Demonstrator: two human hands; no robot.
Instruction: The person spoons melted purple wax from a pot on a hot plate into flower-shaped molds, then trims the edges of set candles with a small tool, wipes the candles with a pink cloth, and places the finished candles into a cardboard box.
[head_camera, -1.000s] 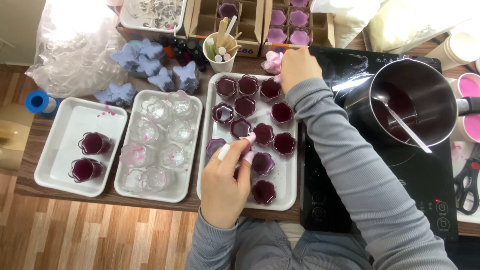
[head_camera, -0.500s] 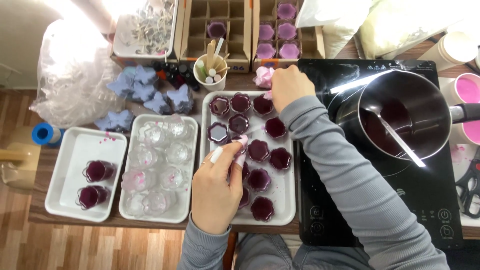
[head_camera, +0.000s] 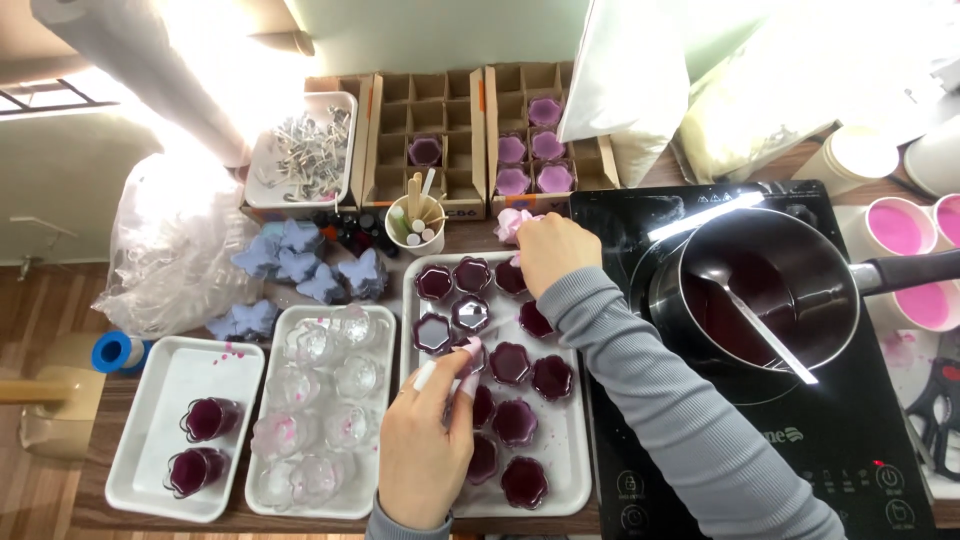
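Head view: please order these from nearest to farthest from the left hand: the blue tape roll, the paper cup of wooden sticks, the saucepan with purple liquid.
From the left hand:
1. Paper cup of wooden sticks, straight beyond it, past the tray's far edge.
2. Blue tape roll, off to the left at the table edge.
3. Saucepan with purple liquid, far right on the black cooktop.

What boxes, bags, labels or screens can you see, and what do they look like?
Two cardboard divider boxes: back of table, brown, holding purple cups.
Clear plastic bag: left, crumpled, shiny.
White bag: back, tall.
Cooktop panel: front right, black with white symbols, red light.
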